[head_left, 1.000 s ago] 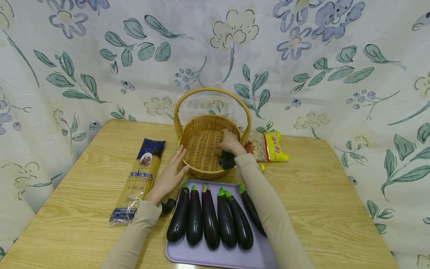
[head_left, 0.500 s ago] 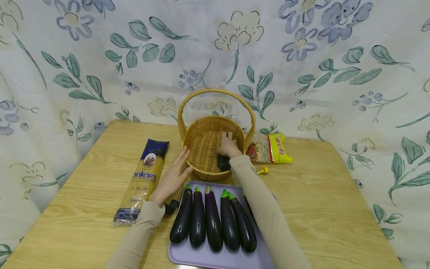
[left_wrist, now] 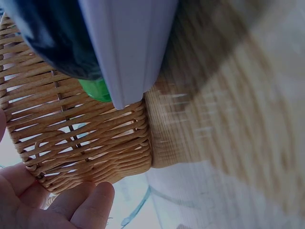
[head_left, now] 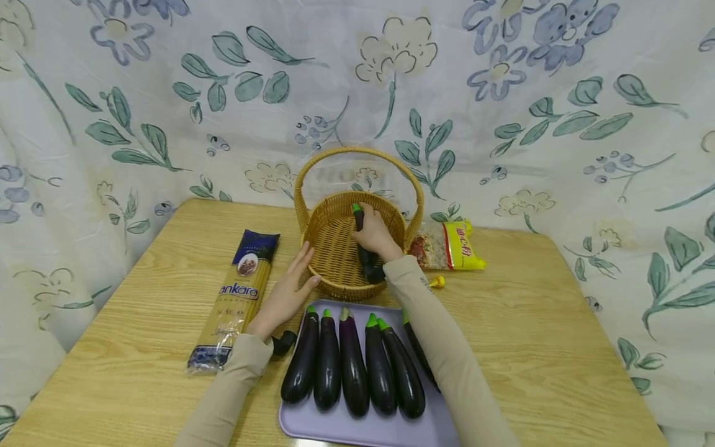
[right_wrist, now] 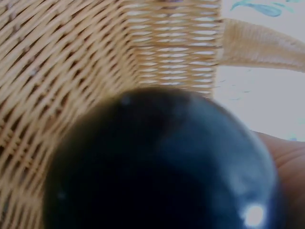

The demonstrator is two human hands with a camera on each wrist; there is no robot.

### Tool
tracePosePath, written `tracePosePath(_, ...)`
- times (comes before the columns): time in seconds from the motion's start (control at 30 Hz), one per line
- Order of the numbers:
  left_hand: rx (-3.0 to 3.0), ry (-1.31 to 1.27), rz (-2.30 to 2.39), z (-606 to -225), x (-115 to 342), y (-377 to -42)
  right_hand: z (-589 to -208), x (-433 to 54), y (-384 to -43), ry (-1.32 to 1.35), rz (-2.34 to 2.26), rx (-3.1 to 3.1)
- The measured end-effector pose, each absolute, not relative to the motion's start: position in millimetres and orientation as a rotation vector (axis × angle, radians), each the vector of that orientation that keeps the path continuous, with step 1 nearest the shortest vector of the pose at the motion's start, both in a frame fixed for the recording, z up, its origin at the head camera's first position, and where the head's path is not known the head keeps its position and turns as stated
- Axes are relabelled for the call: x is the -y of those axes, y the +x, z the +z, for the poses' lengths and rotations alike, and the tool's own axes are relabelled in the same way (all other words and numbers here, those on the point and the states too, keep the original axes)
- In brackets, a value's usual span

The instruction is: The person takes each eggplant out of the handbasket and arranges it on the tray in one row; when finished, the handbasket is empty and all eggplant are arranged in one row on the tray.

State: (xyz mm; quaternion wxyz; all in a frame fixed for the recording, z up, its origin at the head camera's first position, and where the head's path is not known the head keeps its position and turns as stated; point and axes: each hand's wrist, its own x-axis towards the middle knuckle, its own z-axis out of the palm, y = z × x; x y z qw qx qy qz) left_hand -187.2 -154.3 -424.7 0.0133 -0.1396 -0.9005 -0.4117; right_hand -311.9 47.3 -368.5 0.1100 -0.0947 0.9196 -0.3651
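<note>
My right hand reaches inside the wicker basket and grips an eggplant, its green stem pointing toward the back wall. That eggplant's dark, glossy body fills much of the right wrist view, over the woven floor and wall. On the basket's left side rests my left hand, fingers extended along the outside. The left wrist view has these fingertips right at the basket's woven rim. In front of the basket, several more eggplants lie side by side on a lilac tray.
A pack of spaghetti lies left of my left hand. Right of the basket is a yellow-ended food bag, with a small yellow item in front of it. The tall basket handle arches over the opening. A floral cloth hangs behind the table.
My right hand has shifted within the basket; the eggplant's green stem and upper body now show in its grip. My left hand stays at the basket's side.
</note>
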Motion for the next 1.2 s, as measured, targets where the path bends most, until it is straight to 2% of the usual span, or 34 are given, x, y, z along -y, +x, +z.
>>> tracePosePath(0.73,2.81,-0.445,-1.31,-423.7,155.7,-186.8,-330.8,-78.2,-267.3,-0.603,-1.276,-2.76)
tracePosePath(1.2,2.8,-0.442,-1.3,-425.1,154.5,-187.4,-337.2,-110.8,-241.1,-0.573,-1.384,-2.814)
